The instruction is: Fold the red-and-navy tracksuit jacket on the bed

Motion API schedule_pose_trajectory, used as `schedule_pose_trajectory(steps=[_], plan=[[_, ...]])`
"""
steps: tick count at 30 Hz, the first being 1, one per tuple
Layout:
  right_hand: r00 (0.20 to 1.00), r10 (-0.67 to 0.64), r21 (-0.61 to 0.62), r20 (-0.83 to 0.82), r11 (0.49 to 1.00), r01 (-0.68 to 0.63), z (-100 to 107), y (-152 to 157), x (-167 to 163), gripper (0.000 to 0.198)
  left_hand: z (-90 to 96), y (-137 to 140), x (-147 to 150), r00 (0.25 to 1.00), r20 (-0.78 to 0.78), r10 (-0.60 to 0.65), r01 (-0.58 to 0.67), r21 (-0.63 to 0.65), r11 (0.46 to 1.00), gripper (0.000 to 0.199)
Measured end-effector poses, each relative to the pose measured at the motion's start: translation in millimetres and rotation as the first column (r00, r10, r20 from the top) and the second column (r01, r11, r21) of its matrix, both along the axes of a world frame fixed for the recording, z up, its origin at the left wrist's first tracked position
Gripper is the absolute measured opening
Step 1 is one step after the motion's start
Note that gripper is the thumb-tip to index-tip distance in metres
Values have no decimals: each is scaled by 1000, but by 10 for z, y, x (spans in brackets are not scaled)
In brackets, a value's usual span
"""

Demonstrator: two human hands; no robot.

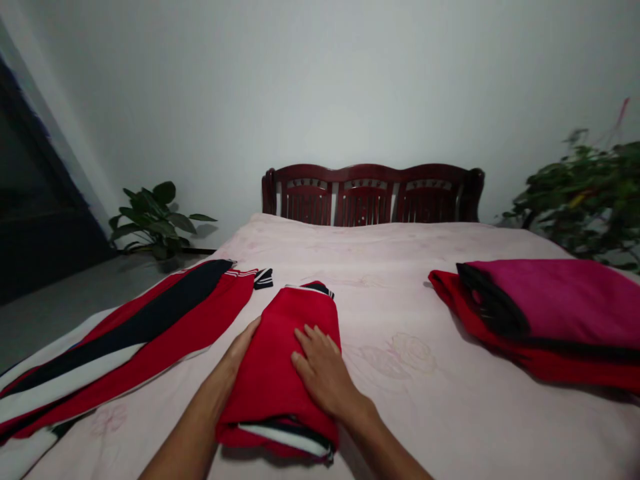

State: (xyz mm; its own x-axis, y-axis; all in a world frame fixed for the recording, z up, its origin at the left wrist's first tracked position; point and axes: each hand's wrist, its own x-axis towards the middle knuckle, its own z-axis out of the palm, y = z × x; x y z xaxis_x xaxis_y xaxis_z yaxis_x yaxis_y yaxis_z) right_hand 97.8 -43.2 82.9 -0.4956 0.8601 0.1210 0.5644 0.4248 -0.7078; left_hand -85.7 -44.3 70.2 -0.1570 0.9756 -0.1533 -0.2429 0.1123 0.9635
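At six o'clock on the bed (pixel 450 413), my right hand (pixel 323 370) lies flat, fingers spread, and left hand (pixel 240 353) cups the soft, light folded red garment (pixel 280 360), best gripped by its edges.

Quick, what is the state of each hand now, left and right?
Left hand: open, laid along the left edge of the folded red garment, holding nothing.
Right hand: open, palm flat on top of the same garment.
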Motion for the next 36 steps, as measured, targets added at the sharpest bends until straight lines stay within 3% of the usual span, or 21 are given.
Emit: schedule_pose_trajectory(steps=[2, 4, 7, 9, 11, 14, 19, 22, 25, 27, 30, 32, 36], plan=[[990, -16, 23, 142, 1000, 13, -138, -118, -59, 60, -30, -1, -207, 991, -109, 80, -84, -30, 996, 53], [980, -44, 59, 195, 998, 33, -196, -196, -128, 60, 1, 15, -268, 937, -325, 130, -135, 6, 991, 62], [977, -60, 137, 207, 990, 32, -152, -227, -195, 61, 120, 4, -122, 740, -671, 52, 6, 83, 997, 66], [976, -85, 160, 201, 986, 52, -116, -171, -163, 57, 167, -68, 61, 624, -780, -47, 141, 53, 989, 65], [969, -155, 167, 190, 978, 124, -127, -35, -67, 54, 128, -193, 245, 506, -855, -117, 227, 1, 974, 65], [954, -258, 207, 153, 952, 225, -219, 310, 111, 53, -99, -410, 438, 294, -948, -119, 323, -18, 946, 62], [952, -237, 223, 194, 956, 193, -314, 1013, 188, 62, -492, -637, 478, 60, -993, 99, 403, 115, 908, 54], [952, -183, 190, 246, 972, 138, -268, 1325, 108, 72, -558, -733, 434, -45, -959, 281, 545, 212, 811, 62], [947, -136, 172, 292, 981, 88, -198, 1474, 7, 74, -577, -857, 413, -92, -828, 553, 702, 340, 626, 66], [937, -107, 169, 333, 984, 52, -161, 1495, -53, 70, -582, -937, 404, -109, -719, 687, 724, 416, 550, 50], [921, -108, 199, 374, 979, 34, -126, 1469, -105, 61, -566, -1006, 368, -130, -644, 754, 724, 458, 516, 30], [914, -130, 227, 384, 973, 43, -116, 1436, -103, 56, -556, -1012, 320, -125, -659, 742, 728, 447, 520, 23], [909, -158, 267, 385, 962, 54, -110, 1337, -41, 43, -575, -990, 183, -46, -705, 708, 722, 467, 511, 13]])
